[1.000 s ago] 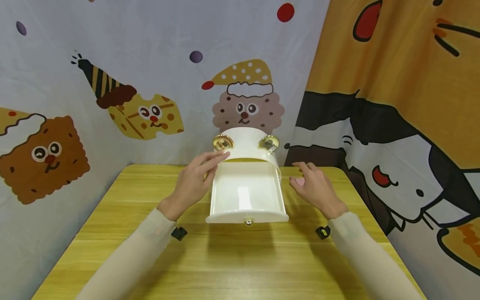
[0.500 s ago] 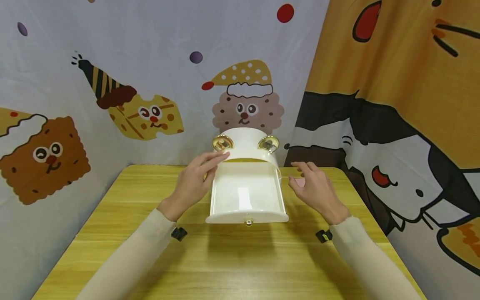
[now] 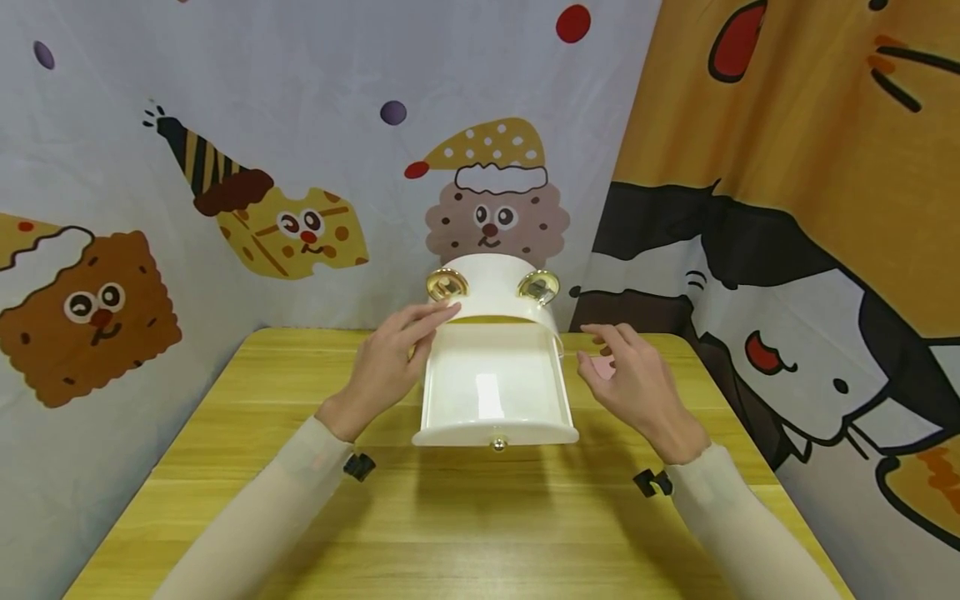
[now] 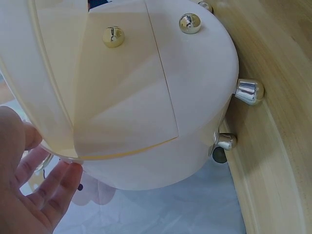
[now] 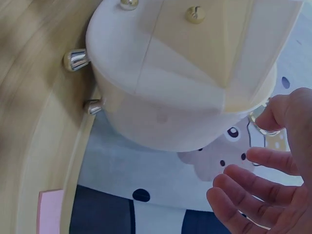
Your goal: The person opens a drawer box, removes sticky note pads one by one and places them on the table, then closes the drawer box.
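A white rounded storage box (image 3: 491,279) with gold bell-shaped ears stands at the back of the table. Its top drawer (image 3: 495,375) is pulled out toward me and shows a bare white inside. A small gold knob (image 3: 498,445) sits on the drawer's front. My left hand (image 3: 386,358) rests its fingertips on the box's upper left side, beside the drawer. To the right of the box, my right hand (image 3: 637,379) hovers apart from it, fingers loosely bent and holding nothing. Lower drawer fronts with a gold knob (image 4: 190,23) appear in the left wrist view.
A pink flat piece (image 3: 603,366) lies on the wooden table (image 3: 487,533) near my right hand, partly hidden by it. Silver-gold feet (image 5: 76,60) support the box. A cartoon-print curtain (image 3: 300,100) hangs directly behind the table.
My right hand has shifted slightly, its wrist drawing back and to the right. The left hand, box and pulled-out drawer look unchanged.
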Demonstrator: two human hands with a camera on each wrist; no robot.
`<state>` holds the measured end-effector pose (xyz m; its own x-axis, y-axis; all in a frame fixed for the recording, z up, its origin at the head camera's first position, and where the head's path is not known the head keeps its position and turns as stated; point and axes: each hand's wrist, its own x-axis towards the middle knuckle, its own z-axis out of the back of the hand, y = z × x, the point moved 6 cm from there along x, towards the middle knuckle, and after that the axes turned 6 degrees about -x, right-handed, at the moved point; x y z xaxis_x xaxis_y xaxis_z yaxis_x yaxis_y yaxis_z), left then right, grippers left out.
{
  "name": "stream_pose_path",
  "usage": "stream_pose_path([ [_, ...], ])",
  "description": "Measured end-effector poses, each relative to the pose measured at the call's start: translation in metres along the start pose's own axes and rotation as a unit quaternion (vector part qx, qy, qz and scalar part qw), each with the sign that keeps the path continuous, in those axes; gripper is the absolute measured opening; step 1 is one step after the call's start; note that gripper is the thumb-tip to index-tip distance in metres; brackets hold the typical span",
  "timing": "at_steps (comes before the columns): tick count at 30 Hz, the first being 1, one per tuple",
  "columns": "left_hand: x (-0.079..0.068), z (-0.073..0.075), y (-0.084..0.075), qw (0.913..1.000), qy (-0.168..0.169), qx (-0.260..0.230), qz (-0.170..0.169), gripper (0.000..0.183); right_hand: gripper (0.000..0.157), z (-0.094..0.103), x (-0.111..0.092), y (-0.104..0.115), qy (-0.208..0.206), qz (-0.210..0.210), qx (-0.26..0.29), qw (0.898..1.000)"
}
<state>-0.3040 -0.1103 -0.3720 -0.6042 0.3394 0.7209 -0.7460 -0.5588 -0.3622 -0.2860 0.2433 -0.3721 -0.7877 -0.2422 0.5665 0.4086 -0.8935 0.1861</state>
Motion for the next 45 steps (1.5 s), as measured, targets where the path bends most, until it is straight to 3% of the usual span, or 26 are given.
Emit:
stream_pose_path([
  [17,-0.002,-0.001,0.000,1.0000,-0.005,-0.002,-0.003,0.051,0.035,0.031,-0.010,0.037,-0.058,0.075,0.030,0.995],
  [30,-0.002,0.000,0.000,1.0000,-0.003,0.002,0.004,0.054,0.029,0.045,-0.020,0.063,-0.055,0.102,0.042,0.992],
  [37,-0.002,0.001,0.001,0.9999,-0.013,0.002,-0.003,0.052,0.031,0.050,-0.027,0.080,-0.062,0.126,0.054,0.989],
  [45,-0.002,0.000,0.001,1.0000,-0.002,0.002,0.006,0.051,0.033,0.059,-0.036,0.095,-0.057,0.141,0.072,0.986],
])
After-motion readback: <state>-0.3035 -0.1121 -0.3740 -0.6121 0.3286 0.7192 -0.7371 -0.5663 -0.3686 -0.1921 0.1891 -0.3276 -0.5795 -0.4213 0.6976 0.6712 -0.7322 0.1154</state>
